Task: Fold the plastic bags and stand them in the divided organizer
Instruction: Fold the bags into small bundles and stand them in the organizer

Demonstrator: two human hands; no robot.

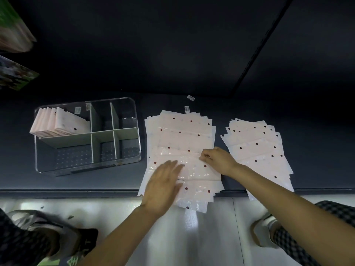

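Plastic bags (180, 135), pale pink with dark dots, lie stacked on the dark shelf (96, 181). Her left hand (163, 186) presses flat, fingers straight, on the top bag (194, 167), whose folded edge the right hand (217, 160) pinches. Folded bags (59, 123) stand in the clear divided organizer's (87, 166) back-left compartment.

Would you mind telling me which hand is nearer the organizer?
Left. The left hand lies flat on the bag stack just right of the organizer; the right hand pinches a bag farther right.
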